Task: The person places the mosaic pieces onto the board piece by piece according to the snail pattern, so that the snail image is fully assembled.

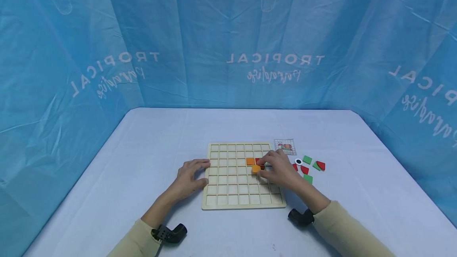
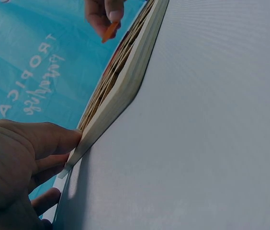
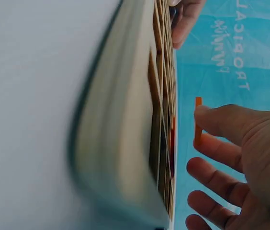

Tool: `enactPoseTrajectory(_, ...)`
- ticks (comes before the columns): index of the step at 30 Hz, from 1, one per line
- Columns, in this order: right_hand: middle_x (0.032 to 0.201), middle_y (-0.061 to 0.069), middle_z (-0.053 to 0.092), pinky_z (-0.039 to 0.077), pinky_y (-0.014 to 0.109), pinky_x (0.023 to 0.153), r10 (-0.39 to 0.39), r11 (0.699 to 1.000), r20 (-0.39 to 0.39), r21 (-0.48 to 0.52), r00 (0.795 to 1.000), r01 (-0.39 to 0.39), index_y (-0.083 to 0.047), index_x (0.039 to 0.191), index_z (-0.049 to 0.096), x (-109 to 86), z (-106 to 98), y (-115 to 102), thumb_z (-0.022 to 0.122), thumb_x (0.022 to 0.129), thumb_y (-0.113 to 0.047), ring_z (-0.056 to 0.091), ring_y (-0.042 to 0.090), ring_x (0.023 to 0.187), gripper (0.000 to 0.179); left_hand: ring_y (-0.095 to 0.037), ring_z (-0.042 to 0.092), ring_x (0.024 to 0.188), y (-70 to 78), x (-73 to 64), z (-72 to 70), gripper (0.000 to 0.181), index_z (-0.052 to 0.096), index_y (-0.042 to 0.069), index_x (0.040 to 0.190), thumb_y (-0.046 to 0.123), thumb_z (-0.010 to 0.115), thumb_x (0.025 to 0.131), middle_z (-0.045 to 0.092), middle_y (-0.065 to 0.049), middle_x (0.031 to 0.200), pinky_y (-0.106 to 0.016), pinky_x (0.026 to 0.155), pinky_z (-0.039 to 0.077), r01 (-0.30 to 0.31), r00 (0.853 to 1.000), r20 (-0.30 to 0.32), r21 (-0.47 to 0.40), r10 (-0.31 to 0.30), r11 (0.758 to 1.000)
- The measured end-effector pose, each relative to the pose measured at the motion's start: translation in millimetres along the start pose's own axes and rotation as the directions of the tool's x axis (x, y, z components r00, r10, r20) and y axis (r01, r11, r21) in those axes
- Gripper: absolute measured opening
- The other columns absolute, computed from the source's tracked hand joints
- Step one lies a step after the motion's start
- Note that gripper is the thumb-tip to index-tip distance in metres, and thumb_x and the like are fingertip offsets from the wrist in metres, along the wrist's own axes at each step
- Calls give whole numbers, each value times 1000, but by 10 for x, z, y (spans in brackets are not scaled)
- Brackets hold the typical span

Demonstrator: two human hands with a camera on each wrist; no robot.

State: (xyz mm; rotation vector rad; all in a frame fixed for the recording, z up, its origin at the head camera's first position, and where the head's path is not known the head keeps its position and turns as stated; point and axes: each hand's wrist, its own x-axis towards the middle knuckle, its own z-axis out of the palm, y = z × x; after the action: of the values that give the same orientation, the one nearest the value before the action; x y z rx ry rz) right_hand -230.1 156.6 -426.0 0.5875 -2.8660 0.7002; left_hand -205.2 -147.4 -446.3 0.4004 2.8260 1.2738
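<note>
A pale wooden grid board (image 1: 232, 189) lies on the white table. My left hand (image 1: 189, 177) rests at its left edge, thumb and fingertips touching the frame; the left wrist view shows the thumb (image 2: 63, 139) against the rim. Over the board's right half, my right hand (image 1: 282, 171) pinches an orange square tile (image 1: 256, 168) between thumb and index finger. In the right wrist view this tile (image 3: 198, 132) is held edge-on above the grid, the other fingers loosely bent. Behind it, an orange tile (image 1: 250, 161) and a red piece (image 1: 258, 160) sit in cells, partly covered by the right hand.
Right of the board lie loose pieces: a green square (image 1: 307, 160), a red piece (image 1: 321, 165), another green square (image 1: 308, 179) and a white round piece with a black centre (image 1: 298, 162). A printed pattern card (image 1: 285, 147) is at the board's far right corner. Blue curtains (image 1: 200, 31) surround the table.
</note>
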Motion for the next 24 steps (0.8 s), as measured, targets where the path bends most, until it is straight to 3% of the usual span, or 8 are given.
enactPoseTrajectory(8, 97, -1, 63, 36, 32, 76, -39, 997, 7, -63, 999, 39, -18, 95, 73, 122, 114, -44, 78, 74, -29, 43, 18, 91, 24, -31, 29, 136, 7, -6, -2, 49, 57, 8, 128, 11, 67, 80, 48, -5, 141, -56, 111, 15, 2, 1000, 1, 5, -2, 1000)
enactPoseTrajectory(24, 102, 1, 62, 37, 34, 79, -59, 992, 11, -107, 998, 60, -20, 96, 73, 123, 147, -31, 78, 75, -33, 43, 20, 95, 26, -32, 30, 136, -7, 4, 1, 49, 57, 7, 128, 11, 66, 80, 49, -6, 141, -58, 111, 14, -6, 1000, 3, 7, 6, 1000)
